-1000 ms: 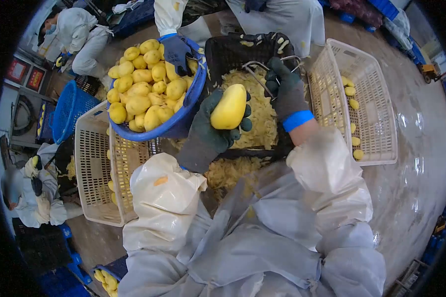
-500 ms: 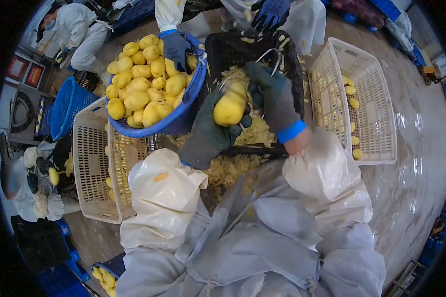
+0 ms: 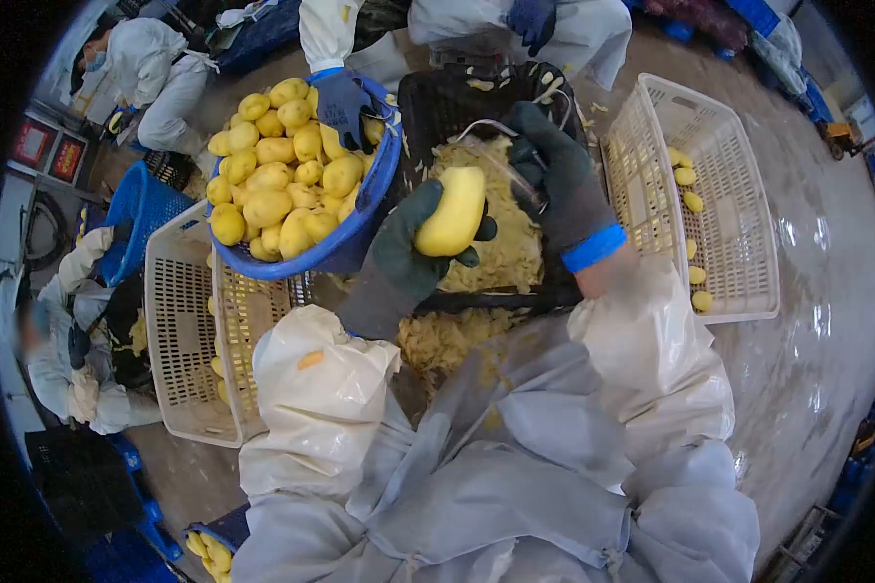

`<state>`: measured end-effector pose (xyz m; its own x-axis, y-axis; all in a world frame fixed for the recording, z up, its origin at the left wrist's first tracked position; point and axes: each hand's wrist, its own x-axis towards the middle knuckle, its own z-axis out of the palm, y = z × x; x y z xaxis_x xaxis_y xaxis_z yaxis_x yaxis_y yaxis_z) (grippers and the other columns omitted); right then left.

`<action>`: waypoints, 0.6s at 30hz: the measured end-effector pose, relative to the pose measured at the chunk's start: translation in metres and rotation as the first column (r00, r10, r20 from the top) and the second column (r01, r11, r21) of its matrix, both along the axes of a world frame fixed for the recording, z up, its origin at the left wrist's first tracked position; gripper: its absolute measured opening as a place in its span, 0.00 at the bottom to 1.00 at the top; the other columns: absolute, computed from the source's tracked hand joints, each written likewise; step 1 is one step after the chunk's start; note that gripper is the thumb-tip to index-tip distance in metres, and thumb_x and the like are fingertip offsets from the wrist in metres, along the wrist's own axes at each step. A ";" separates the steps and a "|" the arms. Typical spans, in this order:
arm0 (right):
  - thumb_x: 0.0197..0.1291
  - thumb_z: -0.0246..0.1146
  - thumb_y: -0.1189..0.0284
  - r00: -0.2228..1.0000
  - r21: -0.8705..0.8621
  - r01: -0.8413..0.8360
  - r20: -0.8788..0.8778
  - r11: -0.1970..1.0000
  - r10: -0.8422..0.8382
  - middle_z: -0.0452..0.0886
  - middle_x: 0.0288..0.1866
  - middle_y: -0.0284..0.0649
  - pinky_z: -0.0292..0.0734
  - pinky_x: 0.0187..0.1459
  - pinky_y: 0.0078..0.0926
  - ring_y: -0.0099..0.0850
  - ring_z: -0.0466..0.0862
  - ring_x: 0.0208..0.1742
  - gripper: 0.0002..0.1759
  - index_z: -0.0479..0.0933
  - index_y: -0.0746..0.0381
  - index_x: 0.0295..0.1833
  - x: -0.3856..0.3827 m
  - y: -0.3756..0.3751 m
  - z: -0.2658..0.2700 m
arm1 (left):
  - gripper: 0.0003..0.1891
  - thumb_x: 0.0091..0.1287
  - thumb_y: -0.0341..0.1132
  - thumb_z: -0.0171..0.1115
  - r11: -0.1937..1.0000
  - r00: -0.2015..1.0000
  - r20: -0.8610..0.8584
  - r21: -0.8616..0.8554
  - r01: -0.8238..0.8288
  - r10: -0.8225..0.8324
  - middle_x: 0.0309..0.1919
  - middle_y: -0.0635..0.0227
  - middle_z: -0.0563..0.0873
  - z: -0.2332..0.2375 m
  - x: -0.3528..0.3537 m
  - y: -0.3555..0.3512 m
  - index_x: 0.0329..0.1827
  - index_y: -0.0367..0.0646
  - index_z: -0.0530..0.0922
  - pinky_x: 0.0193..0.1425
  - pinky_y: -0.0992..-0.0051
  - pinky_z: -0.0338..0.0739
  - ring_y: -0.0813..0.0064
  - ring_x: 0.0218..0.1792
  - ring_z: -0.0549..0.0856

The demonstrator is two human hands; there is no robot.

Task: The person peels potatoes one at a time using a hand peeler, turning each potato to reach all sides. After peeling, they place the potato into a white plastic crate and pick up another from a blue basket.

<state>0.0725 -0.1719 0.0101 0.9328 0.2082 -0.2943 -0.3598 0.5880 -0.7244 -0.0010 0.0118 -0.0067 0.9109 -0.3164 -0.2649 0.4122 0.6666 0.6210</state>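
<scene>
My left hand [image 3: 399, 255], in a dark green glove, is closed around a peeled yellow potato [image 3: 453, 211]. The potato sits upright and slightly tilted above a black crate [image 3: 420, 97]. To its right, my right hand [image 3: 562, 180], also gloved, grips a metal peeler [image 3: 484, 124] whose bent wire frame shows past the fingers. Potato and peeler are apart. Pale potato peelings [image 3: 504, 255] fill the crate beneath both hands, and more peelings [image 3: 447, 340] lie on its near side.
At left, a blue tub [image 3: 391, 165] brims with peeled potatoes; a co-worker's gloved hand [image 3: 344, 109] rests at its rim. White crates, one at left [image 3: 190, 340] and one at right [image 3: 651, 175], hold several potatoes. Other people work at the far left and across from me.
My right hand has moved right, away from the potato, which is turned more upright. A co-worker at left has reached toward a blue basket. The hand at the top has moved up.
</scene>
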 end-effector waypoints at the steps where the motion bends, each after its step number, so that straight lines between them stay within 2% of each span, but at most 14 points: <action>1: 0.61 0.65 0.65 0.998 -0.128 0.034 0.055 0.991 -0.027 0.73 0.23 0.27 0.61 0.19 0.17 0.19 0.68 0.16 0.08 0.77 0.57 0.34 -0.010 0.009 0.010 | 0.25 0.70 0.51 0.56 1.000 1.000 -0.007 -0.003 0.001 -0.001 0.45 0.59 0.84 -0.005 0.000 0.000 0.59 0.38 0.74 0.27 0.69 0.83 0.59 0.41 0.87; 2: 0.61 0.65 0.65 0.998 -0.126 0.039 0.052 0.991 -0.033 0.73 0.23 0.27 0.61 0.19 0.17 0.19 0.68 0.16 0.08 0.77 0.57 0.34 -0.008 0.009 0.004 | 0.25 0.70 0.52 0.55 0.997 0.999 -0.024 -0.067 0.035 -0.037 0.45 0.59 0.84 -0.011 0.003 0.003 0.58 0.39 0.74 0.28 0.68 0.84 0.58 0.42 0.87; 4: 0.61 0.65 0.65 0.926 -0.366 0.375 0.179 0.852 -0.331 0.73 0.22 0.27 0.61 0.19 0.17 0.18 0.67 0.16 0.08 0.78 0.57 0.33 0.004 0.012 -0.018 | 0.25 0.70 0.53 0.55 0.990 0.997 -0.036 -0.127 0.066 -0.071 0.45 0.58 0.84 -0.013 0.006 0.004 0.58 0.39 0.74 0.28 0.66 0.84 0.58 0.42 0.87; 5: 0.60 0.65 0.65 0.934 -0.274 0.355 0.141 0.894 -0.327 0.71 0.22 0.27 0.61 0.19 0.17 0.18 0.67 0.16 0.08 0.77 0.57 0.33 0.012 0.003 -0.028 | 0.25 0.71 0.53 0.54 0.964 0.989 -0.041 -0.233 0.127 -0.140 0.45 0.58 0.84 -0.011 0.007 0.003 0.58 0.40 0.75 0.29 0.66 0.84 0.57 0.42 0.87; 6: 0.60 0.65 0.65 0.934 -0.269 0.354 0.141 0.896 -0.327 0.71 0.22 0.27 0.61 0.19 0.17 0.18 0.67 0.16 0.08 0.77 0.57 0.33 0.005 0.008 -0.013 | 0.25 0.71 0.53 0.53 0.924 0.977 -0.038 -0.336 0.185 -0.209 0.45 0.58 0.84 -0.009 0.009 0.005 0.58 0.41 0.75 0.29 0.65 0.85 0.57 0.42 0.87; 8: 0.60 0.66 0.63 0.971 -0.240 0.161 0.210 0.957 -0.110 0.71 0.21 0.27 0.60 0.19 0.16 0.17 0.67 0.16 0.10 0.77 0.57 0.32 -0.019 0.017 0.021 | 0.26 0.70 0.54 0.53 0.937 0.982 -0.049 -0.311 0.158 -0.182 0.45 0.56 0.84 -0.012 0.009 0.007 0.58 0.40 0.75 0.27 0.66 0.85 0.56 0.40 0.87; 9: 0.60 0.67 0.62 0.982 -0.306 0.115 0.179 0.945 -0.062 0.72 0.21 0.27 0.59 0.20 0.16 0.16 0.66 0.16 0.11 0.77 0.58 0.32 -0.032 0.026 0.029 | 0.26 0.70 0.54 0.53 0.948 0.983 -0.066 -0.282 0.145 -0.170 0.45 0.54 0.84 -0.015 0.009 0.008 0.58 0.40 0.74 0.25 0.67 0.84 0.56 0.39 0.87; 10: 0.60 0.66 0.61 0.969 -0.402 0.133 0.244 0.906 -0.034 0.72 0.20 0.28 0.59 0.19 0.16 0.16 0.67 0.16 0.12 0.78 0.58 0.31 -0.038 0.033 0.026 | 0.27 0.69 0.55 0.53 0.959 0.983 -0.085 -0.249 0.136 -0.161 0.45 0.52 0.84 -0.018 0.008 0.008 0.58 0.40 0.74 0.23 0.68 0.84 0.55 0.37 0.87; 12: 0.59 0.67 0.63 0.932 -0.451 0.228 0.358 0.863 -0.059 0.72 0.20 0.26 0.60 0.20 0.15 0.15 0.67 0.17 0.11 0.78 0.57 0.31 -0.019 0.023 -0.011 | 0.28 0.68 0.56 0.53 0.976 0.982 -0.121 -0.179 0.121 -0.144 0.45 0.48 0.83 -0.021 0.006 0.009 0.58 0.39 0.74 0.19 0.71 0.83 0.54 0.34 0.88; 14: 0.59 0.67 0.63 0.785 -0.294 0.553 0.499 0.780 -0.368 0.72 0.20 0.26 0.59 0.19 0.15 0.15 0.67 0.17 0.10 0.79 0.57 0.30 0.013 0.018 -0.017 | 0.30 0.68 0.57 0.53 0.954 0.976 -0.119 -0.262 0.146 -0.182 0.45 0.48 0.83 -0.017 0.006 0.006 0.59 0.39 0.73 0.19 0.72 0.83 0.55 0.34 0.88; 15: 0.59 0.67 0.64 0.914 -0.158 0.380 0.214 0.911 -0.344 0.71 0.20 0.25 0.58 0.19 0.15 0.15 0.67 0.16 0.10 0.79 0.58 0.31 0.011 0.008 -0.009 | 0.31 0.68 0.58 0.52 0.925 0.967 -0.113 -0.335 0.179 -0.228 0.44 0.48 0.83 -0.012 0.008 0.007 0.59 0.39 0.73 0.18 0.73 0.83 0.55 0.33 0.88; 16: 0.59 0.67 0.64 0.912 -0.152 0.382 0.218 0.912 -0.346 0.71 0.20 0.25 0.58 0.19 0.15 0.15 0.67 0.16 0.10 0.79 0.58 0.31 0.007 0.011 -0.006 | 0.32 0.68 0.60 0.52 0.889 0.957 -0.104 -0.410 0.206 -0.269 0.44 0.48 0.83 -0.008 0.009 0.007 0.60 0.39 0.72 0.17 0.73 0.83 0.56 0.32 0.88; 17: 0.60 0.66 0.64 0.938 -0.211 0.306 0.235 0.928 -0.256 0.71 0.19 0.25 0.58 0.19 0.15 0.15 0.67 0.16 0.10 0.79 0.58 0.31 -0.002 0.014 -0.006 | 0.31 0.68 0.60 0.52 0.938 0.977 -0.124 -0.323 0.126 -0.174 0.43 0.51 0.83 -0.005 0.008 0.005 0.58 0.40 0.73 0.19 0.74 0.84 0.57 0.31 0.87; 18: 0.61 0.66 0.64 0.956 -0.272 0.232 0.243 0.934 -0.166 0.71 0.19 0.25 0.58 0.18 0.15 0.15 0.66 0.15 0.10 0.79 0.58 0.31 -0.017 0.023 0.006 | 0.31 0.68 0.60 0.52 0.937 0.977 -0.126 -0.328 0.121 -0.170 0.43 0.51 0.83 -0.005 0.007 0.004 0.58 0.40 0.73 0.19 0.74 0.84 0.57 0.31 0.87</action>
